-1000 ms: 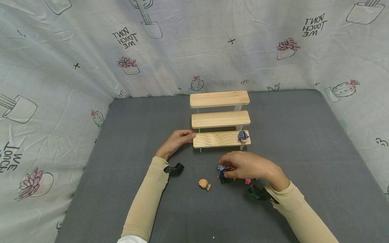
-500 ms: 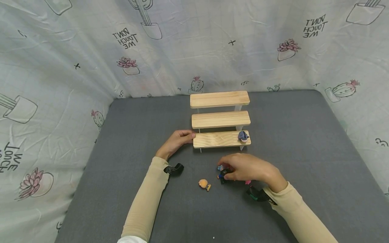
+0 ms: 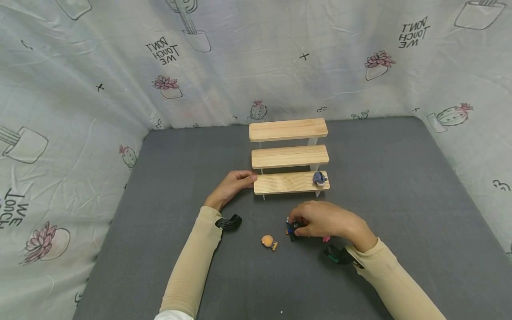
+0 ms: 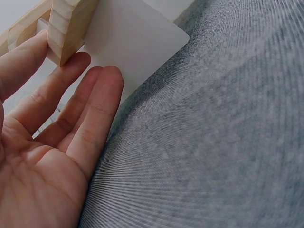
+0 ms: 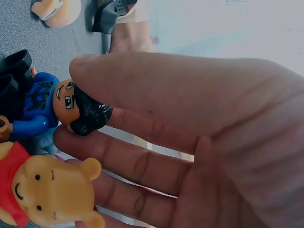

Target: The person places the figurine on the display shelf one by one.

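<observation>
My left hand (image 3: 232, 186) grips the left end of the lowest board of a three-tier wooden display stand (image 3: 284, 183). Its thumb lies on one face and its index finger on the other, as the left wrist view shows. My right hand (image 3: 326, 218) pinches the black-haired head of a toy figure (image 5: 35, 107) in a blue top and black legs, which lies on its back. Against that hand's lower fingers is a yellow bear figure (image 5: 57, 187) with a red top. Other small figures under the hand are mostly hidden.
A blue-and-white toy figure (image 3: 319, 179) stands at the right end of the lowest board. An orange-headed figure (image 3: 267, 241) lies on the grey tabletop (image 3: 180, 169) between the forearms. A pink piece (image 3: 326, 239) shows below my right palm. Printed cloth (image 3: 256, 66) hangs behind.
My right hand has lowered slightly and its fingers have drawn in around the figure's head, covering more of the figures beneath. My left hand and the stand stay put.
</observation>
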The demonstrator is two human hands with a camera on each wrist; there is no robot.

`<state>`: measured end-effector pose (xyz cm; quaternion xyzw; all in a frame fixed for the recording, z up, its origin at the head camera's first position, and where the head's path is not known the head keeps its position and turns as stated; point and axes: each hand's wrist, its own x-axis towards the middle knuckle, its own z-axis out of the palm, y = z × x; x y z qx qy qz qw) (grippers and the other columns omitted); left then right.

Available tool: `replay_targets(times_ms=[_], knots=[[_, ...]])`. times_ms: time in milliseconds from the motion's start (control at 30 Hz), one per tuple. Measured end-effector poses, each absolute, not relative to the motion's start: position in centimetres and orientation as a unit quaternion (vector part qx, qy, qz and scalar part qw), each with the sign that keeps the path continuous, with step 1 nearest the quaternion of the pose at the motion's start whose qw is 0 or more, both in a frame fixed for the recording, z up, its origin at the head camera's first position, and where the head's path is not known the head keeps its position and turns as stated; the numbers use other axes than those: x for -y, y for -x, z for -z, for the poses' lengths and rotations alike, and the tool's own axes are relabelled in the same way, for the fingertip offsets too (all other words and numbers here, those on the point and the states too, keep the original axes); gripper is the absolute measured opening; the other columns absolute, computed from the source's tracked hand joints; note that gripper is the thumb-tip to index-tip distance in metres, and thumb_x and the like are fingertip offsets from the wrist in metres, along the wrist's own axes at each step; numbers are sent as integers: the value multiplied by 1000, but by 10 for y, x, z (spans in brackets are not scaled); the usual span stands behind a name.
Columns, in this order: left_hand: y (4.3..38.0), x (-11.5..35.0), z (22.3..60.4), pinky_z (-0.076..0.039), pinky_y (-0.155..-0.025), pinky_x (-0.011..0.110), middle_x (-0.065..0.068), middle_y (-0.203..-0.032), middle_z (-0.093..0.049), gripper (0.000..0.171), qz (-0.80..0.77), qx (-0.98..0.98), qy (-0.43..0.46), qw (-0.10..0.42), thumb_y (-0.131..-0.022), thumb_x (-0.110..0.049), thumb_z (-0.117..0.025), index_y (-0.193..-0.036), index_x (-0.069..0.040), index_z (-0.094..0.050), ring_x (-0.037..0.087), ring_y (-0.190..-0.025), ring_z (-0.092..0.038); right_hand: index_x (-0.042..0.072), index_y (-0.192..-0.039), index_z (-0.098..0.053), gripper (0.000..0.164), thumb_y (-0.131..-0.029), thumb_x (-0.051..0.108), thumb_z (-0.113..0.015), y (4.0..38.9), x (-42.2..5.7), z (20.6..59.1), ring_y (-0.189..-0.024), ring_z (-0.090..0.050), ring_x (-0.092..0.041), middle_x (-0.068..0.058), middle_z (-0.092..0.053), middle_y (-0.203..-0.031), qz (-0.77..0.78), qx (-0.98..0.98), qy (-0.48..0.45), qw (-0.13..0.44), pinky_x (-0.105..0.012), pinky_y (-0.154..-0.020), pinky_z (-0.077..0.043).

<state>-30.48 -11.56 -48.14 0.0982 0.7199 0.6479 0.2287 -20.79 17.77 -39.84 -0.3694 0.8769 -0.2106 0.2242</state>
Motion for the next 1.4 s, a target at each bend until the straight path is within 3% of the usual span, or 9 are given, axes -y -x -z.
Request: replay_targets(times_ms=[433,800,1133,1400], knots=[[305,117,481,-56,-100,34,5,-113,-72,36,-647,-720,-106,225,-100,-25,-66,-122,4,-68,12,-103,-70,20,-110,-69,19,-92,24,-75,207,-177,393,-65,-49,1,11,-56,-78,241,-873,352,238,-21,-60,-44],[303,119,485,-56,-99,33,5,-113,-71,34,-642,-725,-105,226,-100,-24,-66,-119,4,-69,12,-102,-70,24,-109,-68,17,-93,26,-74,202,-177,385,-74,-50,-3,8,-58,-84,256,-878,333,231,-23,-66,-44],[303,120,482,-57,-98,34,7,-114,-71,36,-643,-725,-107,221,-100,-24,-65,-122,5,-68,11,-100,-70,25,-116,-69,22,-95,27,-73,202,-180,375,-76,-55,0,11,-59,-95,262,-890,323,185,-22,-69,-50],[303,120,482,-56,-101,36,14,-121,-70,38,-640,-727,-115,223,-101,-26,-65,-124,3,-68,13,-104,-70,25,-122,-70,27,-96,27,-72,201,-181,375,-92,-60,-13,9,-66,-114,273,-892,340,123,-28,-78,-52]])
